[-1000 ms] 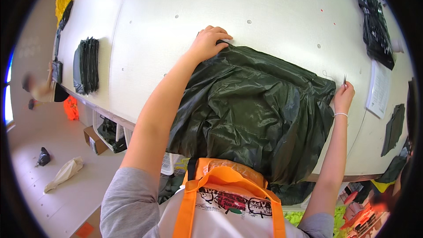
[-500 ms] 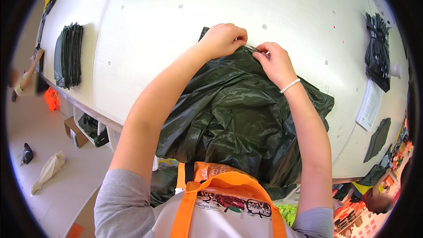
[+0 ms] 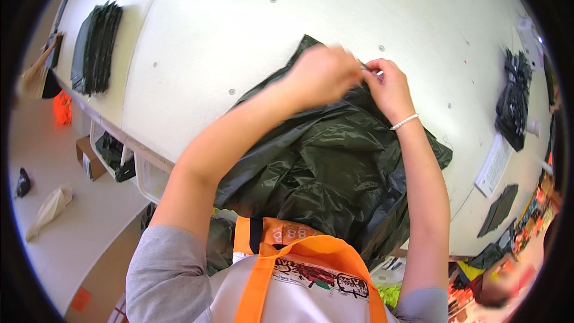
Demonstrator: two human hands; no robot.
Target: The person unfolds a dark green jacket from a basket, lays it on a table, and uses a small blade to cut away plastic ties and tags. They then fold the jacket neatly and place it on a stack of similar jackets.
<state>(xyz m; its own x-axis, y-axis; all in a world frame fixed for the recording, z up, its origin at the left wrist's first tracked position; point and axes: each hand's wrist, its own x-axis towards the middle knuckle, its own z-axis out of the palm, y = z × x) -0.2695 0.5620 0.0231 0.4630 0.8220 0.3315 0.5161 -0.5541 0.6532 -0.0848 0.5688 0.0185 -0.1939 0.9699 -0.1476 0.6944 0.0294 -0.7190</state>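
A shiny dark green garment or sheet of thin fabric (image 3: 335,155) lies crumpled in front of me, hanging over the table's near edge. My left hand (image 3: 329,75) is over its far upper edge, curled but smeared by motion, so its grip is unclear. Just to the right, my right hand (image 3: 387,87) has thumb and fingers closed on small metal snips (image 3: 376,73), mostly hidden in the fingers. Their tip is close to the fabric's edge and the left fingers. A corner of the fabric (image 3: 308,42) sticks out beyond my left hand.
Folded dark pieces stand stacked on the white table (image 3: 197,42) at left (image 3: 98,48). At right lie a tied dark bundle (image 3: 513,98), a paper sheet (image 3: 493,167) and a flat dark piece (image 3: 498,210). Other people are at the far left and lower right.
My left hand has moved right and slightly down, toward my right hand, and is now blurred. The view has shifted a little; the right hand keeps its pinch on the snips.
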